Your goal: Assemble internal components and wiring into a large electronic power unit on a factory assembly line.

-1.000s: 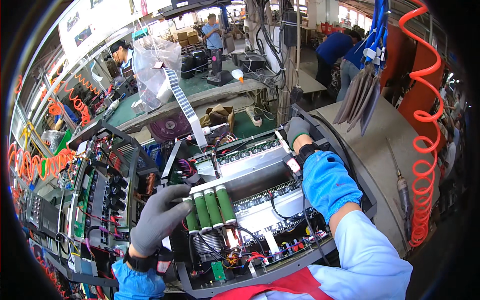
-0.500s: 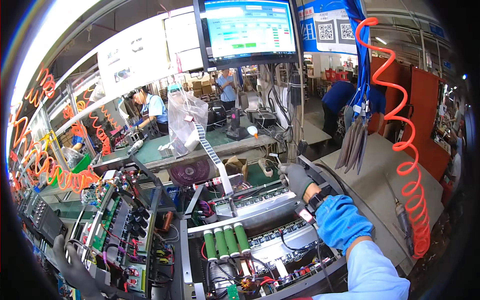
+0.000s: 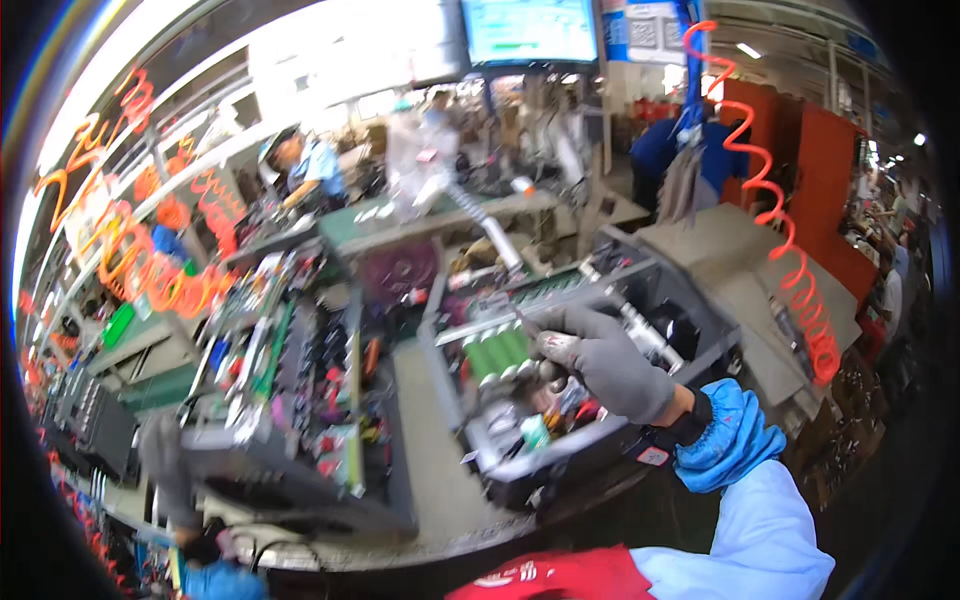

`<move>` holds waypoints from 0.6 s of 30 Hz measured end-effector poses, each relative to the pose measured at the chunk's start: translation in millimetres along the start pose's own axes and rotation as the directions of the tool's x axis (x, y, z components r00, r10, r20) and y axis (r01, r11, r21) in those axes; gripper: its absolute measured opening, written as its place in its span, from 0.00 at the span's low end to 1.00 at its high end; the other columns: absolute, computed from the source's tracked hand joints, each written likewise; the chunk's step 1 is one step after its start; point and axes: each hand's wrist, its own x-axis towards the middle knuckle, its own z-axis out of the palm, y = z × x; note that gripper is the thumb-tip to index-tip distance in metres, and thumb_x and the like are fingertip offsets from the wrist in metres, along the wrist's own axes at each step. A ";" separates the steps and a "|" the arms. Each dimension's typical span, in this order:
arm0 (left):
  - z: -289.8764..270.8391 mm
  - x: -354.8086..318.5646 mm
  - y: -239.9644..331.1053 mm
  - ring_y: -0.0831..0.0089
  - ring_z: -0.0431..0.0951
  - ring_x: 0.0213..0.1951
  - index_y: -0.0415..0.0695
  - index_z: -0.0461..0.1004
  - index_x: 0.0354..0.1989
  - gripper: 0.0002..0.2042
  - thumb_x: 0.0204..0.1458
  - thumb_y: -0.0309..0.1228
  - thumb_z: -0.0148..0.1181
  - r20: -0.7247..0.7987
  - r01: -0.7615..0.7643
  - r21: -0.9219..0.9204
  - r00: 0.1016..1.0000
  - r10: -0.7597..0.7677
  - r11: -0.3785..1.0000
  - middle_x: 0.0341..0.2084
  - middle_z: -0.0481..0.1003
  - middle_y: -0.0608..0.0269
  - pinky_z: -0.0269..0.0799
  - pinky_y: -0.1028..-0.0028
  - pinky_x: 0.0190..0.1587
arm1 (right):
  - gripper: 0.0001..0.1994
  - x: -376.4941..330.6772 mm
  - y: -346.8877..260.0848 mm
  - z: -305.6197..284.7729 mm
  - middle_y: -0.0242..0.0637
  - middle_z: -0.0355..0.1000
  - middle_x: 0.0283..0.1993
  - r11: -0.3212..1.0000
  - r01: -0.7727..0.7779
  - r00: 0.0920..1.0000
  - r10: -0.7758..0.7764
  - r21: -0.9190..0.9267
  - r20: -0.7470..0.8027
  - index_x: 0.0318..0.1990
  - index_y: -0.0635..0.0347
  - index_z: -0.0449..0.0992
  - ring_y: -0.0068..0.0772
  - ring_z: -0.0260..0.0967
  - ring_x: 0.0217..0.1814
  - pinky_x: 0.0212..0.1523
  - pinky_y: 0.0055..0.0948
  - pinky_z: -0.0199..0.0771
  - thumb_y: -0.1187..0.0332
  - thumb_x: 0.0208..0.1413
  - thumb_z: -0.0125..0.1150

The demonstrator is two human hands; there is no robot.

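Observation:
My right hand (image 3: 605,365), in a grey glove, hovers over the right-hand metal chassis (image 3: 490,455). Its fingers are curled together, and whatever they may hold is too blurred to make out. Just left of the fingertips lie green cylindrical resistors (image 3: 495,352) inside that chassis. My left hand (image 3: 165,470), also gloved and smeared by motion, is beside the near left corner of a second open chassis (image 3: 270,440) packed with circuit boards and wiring. Its fingers cannot be read.
Orange coiled air hoses (image 3: 165,270) hang at the left, and a red coiled hose (image 3: 765,190) at the right. A monitor (image 3: 530,35) stands beyond the bench. A dark grey case (image 3: 90,425) sits far left. Other people work at the back.
The view has shifted, blurring much of the scene. My right hand has come from the far edge of the right chassis back over its middle. My left hand stays by the left chassis.

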 end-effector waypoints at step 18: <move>-31.6 52.5 45.0 0.59 0.75 0.34 0.47 0.80 0.34 0.14 0.59 0.44 0.55 0.019 0.257 -0.669 0.944 -0.330 0.697 0.28 0.78 0.58 0.63 0.61 0.45 | 0.16 -19.3 154.8 280.9 0.28 0.71 0.37 0.764 0.530 0.809 -0.586 -0.367 -0.050 0.58 0.63 0.72 0.10 0.60 0.28 0.25 0.13 0.61 0.75 0.64 0.52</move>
